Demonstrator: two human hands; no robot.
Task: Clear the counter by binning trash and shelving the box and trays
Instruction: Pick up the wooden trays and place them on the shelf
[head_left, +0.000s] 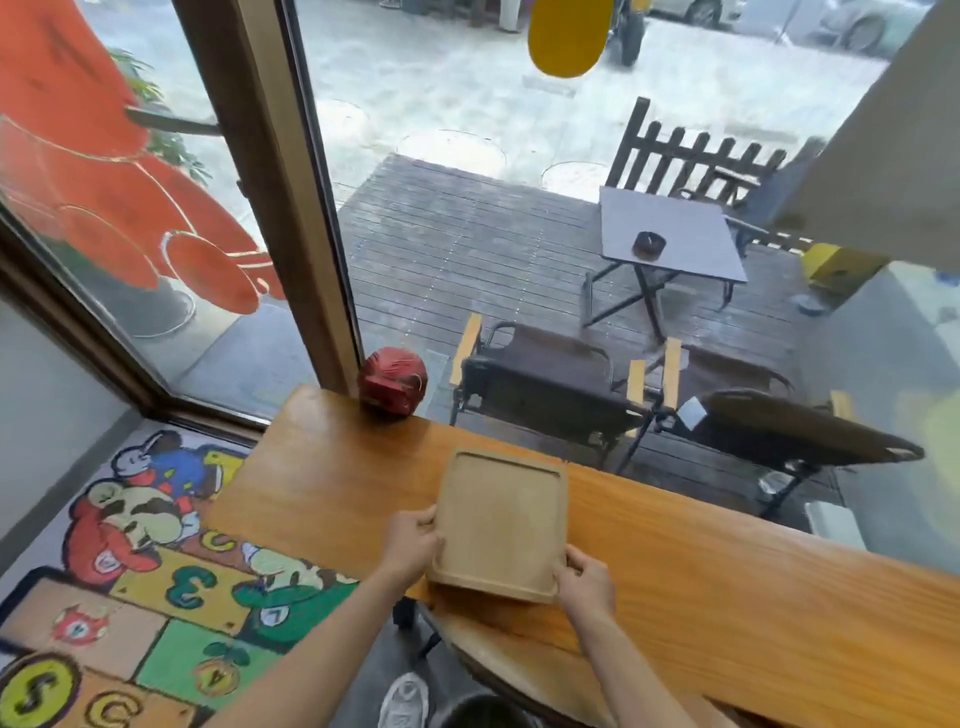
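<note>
— Starting with the biggest thing, what fills the lower half?

— A long wooden counter (727, 561), orange-brown with a glossy grain, running along a large window (467, 208). To its left the floor carries a bright cartoon rug (130, 561) with numbered squares.

— And on the counter?

— A pale wooden tray (501, 525), rectangular with rounded corners and a shallow raised rim round a flat, bare inside. Its wood is much lighter than the counter's. It lies near the counter's near edge, its closest corner reaching that edge; whether the near end is lifted off the wood, I cannot tell.

— Who has it?

— Both hands. The left hand (410, 545) grips the tray's left long edge, fingers curled over the rim. The right hand (584, 584) holds the near right corner (thumb on top of the rim, the other fingers tucked beneath, out of sight).

— Anything smaller?

— A small red ball-like object (392, 384) wound with thin thread sits at the counter's far left end, right beside the window frame, well apart from the tray. Down at the bottom a white shoe (405, 699) shows on the grey floor.
</note>
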